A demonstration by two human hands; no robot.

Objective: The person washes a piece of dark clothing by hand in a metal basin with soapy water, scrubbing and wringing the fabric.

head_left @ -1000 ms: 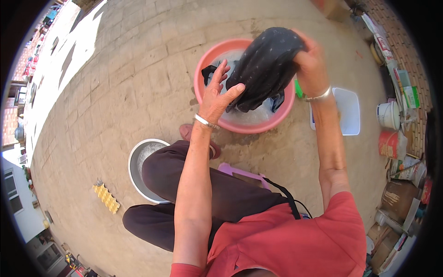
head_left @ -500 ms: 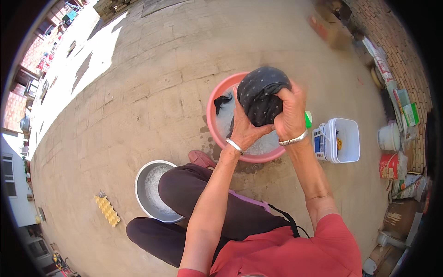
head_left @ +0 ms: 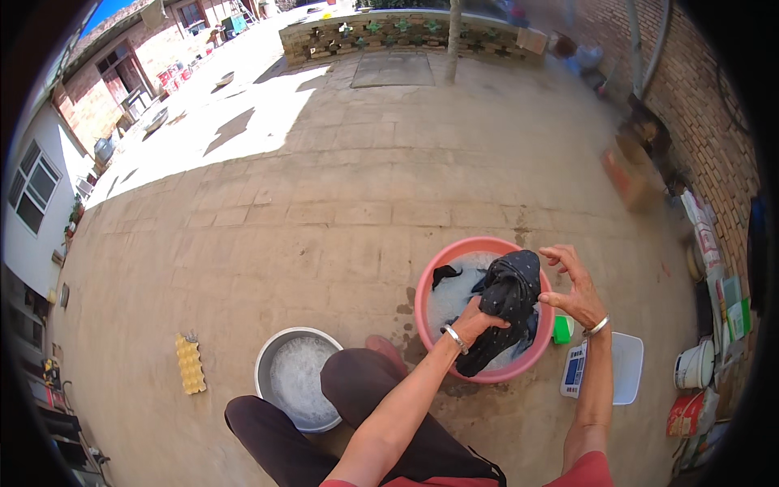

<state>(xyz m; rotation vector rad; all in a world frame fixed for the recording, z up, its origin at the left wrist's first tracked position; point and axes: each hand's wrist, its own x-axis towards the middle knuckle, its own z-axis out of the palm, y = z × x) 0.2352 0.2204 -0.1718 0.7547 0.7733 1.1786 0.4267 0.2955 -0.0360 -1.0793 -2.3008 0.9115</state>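
Note:
My left hand (head_left: 477,321) is closed on a dark wet cloth (head_left: 513,284) with small pale dots, its kind not clear. The cloth hangs bunched over the pink basin (head_left: 421,318), its lower end reaching the near rim. Sudsy water (head_left: 449,304) and more dark fabric (head_left: 443,274) lie in the basin. To the right of the cloth, my right hand (head_left: 578,292) is raised near the basin's rim, fingers spread and holding nothing. A silver bracelet circles each wrist.
A metal basin (head_left: 261,369) of foamy water stands by my knees. Beyond it on the left lies a yellow egg-tray-like piece (head_left: 190,365). A green-topped container (head_left: 562,329) and a white bucket (head_left: 626,369) are on the right. Boxes and bags line the brick wall (head_left: 704,105).
My right hand has let go of the dotted cloth and moved off to its right. The tight bundle has loosened and hangs from my left hand. The view has tilted up.

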